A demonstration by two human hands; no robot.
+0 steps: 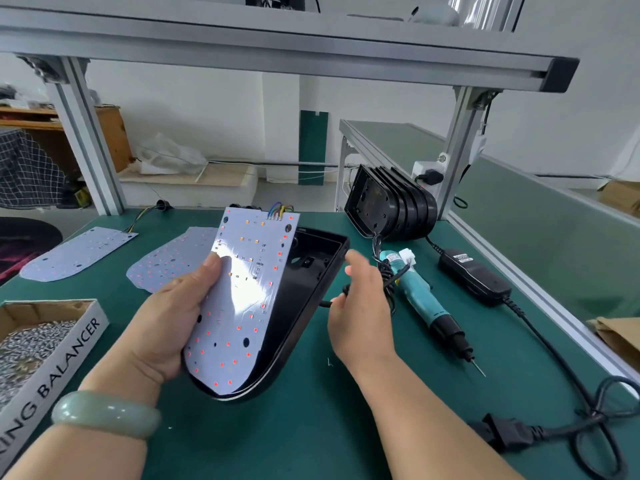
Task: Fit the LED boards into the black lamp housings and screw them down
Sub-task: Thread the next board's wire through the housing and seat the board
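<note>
Nearest me is the green bangle [105, 414] on my left wrist, and just beyond it my left hand [173, 317] grips the LED board [242, 299]. My thumb is pressed flat on the board's face and the other fingers are curled underneath.

The board is not seated. It stands tilted, its rounded near end tucked into the black housing [311, 268] and its far end, with the coloured wires [277, 209], lifted clear of the shell. The housing itself is tipped up on the green table [311, 427].

I judge the main risk to be those wires getting trapped under the board as I lower it, or the board going in skewed so its holes miss the posts. My thumb could also smear or stress the small LEDs under it.

My right hand [360, 317] is just right of the housing. Its fingers are curled round a black cable [388, 275], and the forefinger is raised and blurred. I cannot tell where that cable leads. If it drags, it could pull the housing off line.

Farther right lies the teal screwdriver [426, 303], untouched. A stack of housings [391, 209] stands at the far right. Two spare boards [76, 252] lie at the far left, and the screw box [69, 355] sits at the near left.
</note>
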